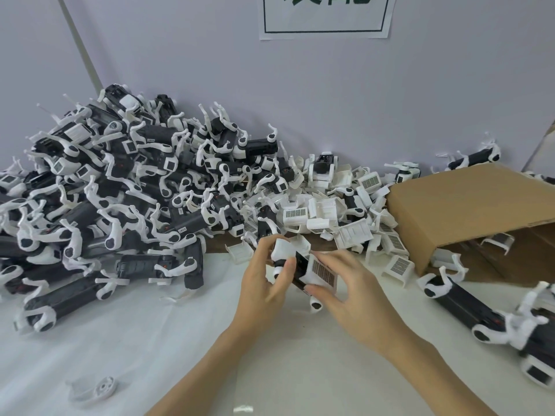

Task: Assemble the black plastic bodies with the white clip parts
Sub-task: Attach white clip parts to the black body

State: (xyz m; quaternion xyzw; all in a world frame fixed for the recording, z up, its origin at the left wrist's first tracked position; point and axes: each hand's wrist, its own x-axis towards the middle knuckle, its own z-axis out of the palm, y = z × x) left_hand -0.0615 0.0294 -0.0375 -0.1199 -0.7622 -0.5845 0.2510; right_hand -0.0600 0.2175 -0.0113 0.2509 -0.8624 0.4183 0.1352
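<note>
- Just in front of the cardboard box (468, 202), my left hand (264, 283) is gripping the black body (300, 270)
- My right hand (354, 292) is pinching the white clip (322, 273) onto it; tilted, I'm risking it jamming or snapping

Both hands at centre, over the white table (120, 349). Left hand (264, 283) grips a black body (300, 270) by its white end, thumb across it. Right hand (354, 298) pinches a white clip part (319, 273) against that body. Big pile of black-and-white units (114, 190) at 10 o'clock, loose white clips (327, 205) at 12–1, cardboard box (468, 205) on its side at 2–3. Lone white piece (96, 388) at 7.
</note>
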